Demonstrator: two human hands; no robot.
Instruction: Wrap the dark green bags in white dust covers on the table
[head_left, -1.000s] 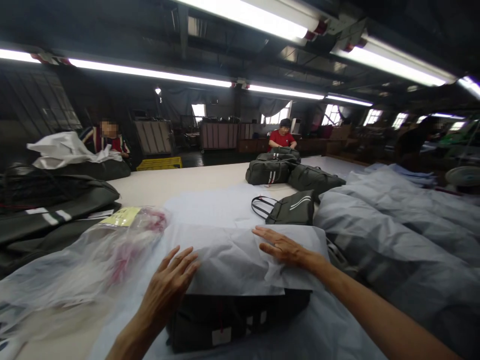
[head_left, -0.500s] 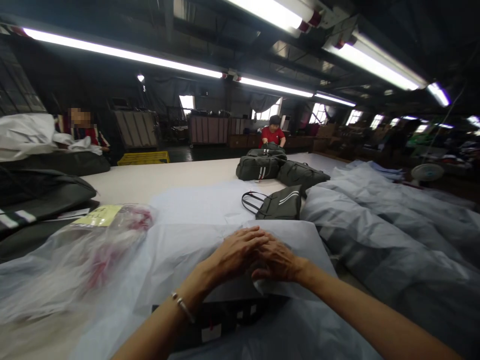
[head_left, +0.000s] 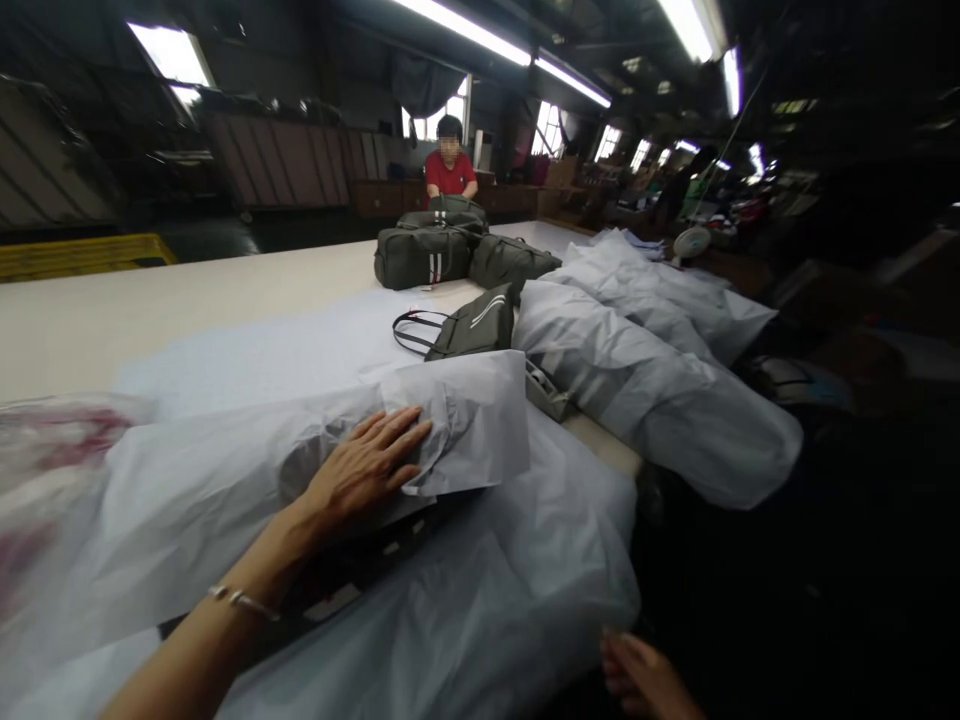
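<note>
In the head view my left hand (head_left: 367,465) lies flat, fingers stretched, on a white sheet of wrapping paper (head_left: 217,500). The sheet is folded over a dark bag (head_left: 360,560) whose lower side shows with small white tags. Beneath the bag spreads a translucent plastic bag (head_left: 480,610). My right hand (head_left: 641,675) is low at the right, beside the plastic bag's edge. Its fingers are curled together; anything between them is too small to make out. A grey tape dispenser (head_left: 546,390) stands just past the sheet's right end.
Beyond the sheet lies a dark green bag with handles (head_left: 480,325). Several more green bags (head_left: 424,255) are piled before a person in red (head_left: 450,175). Plastic-wrapped bags (head_left: 645,390) line the table's right side. A clear plastic bag with red print (head_left: 60,450) is at left.
My right hand has left the wrapping paper and moved down to the right. The left hand stays on the paper, now flat. The view has turned to the right, bringing the tape dispenser into sight.
</note>
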